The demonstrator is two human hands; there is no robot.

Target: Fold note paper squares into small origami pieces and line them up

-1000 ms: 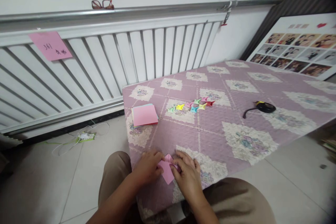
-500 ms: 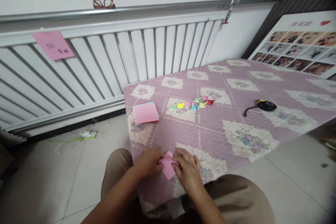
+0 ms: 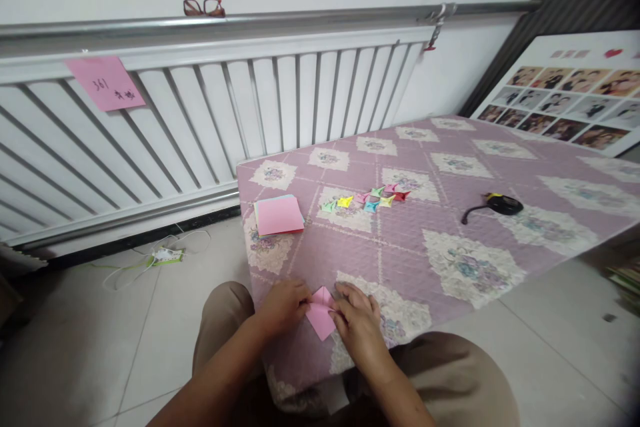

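Observation:
A partly folded pink paper lies on the tablecloth near the table's front corner, one point toward me and a smaller creased point away. My left hand pinches its left edge between thumb and fingers. On the other side, my right hand grips the right edge with thumb and index finger, its other fingers resting on the cloth. Farther off sits a stack of square coloured paper, pink on top. To its right, several small folded paper figures in green, yellow, pink, blue and red lie in two rows.
The table wears a purple floral cloth. A black object with a short cord lies at the right. A white radiator stands behind; glasses rest on the pipe. A photo board leans at the back right. A power strip lies on the floor.
Both hands stay at the pink paper. My left fingers and thumb have shifted slightly along its left edge, and the paper's middle fold looks flatter. The camera view has shifted a little.

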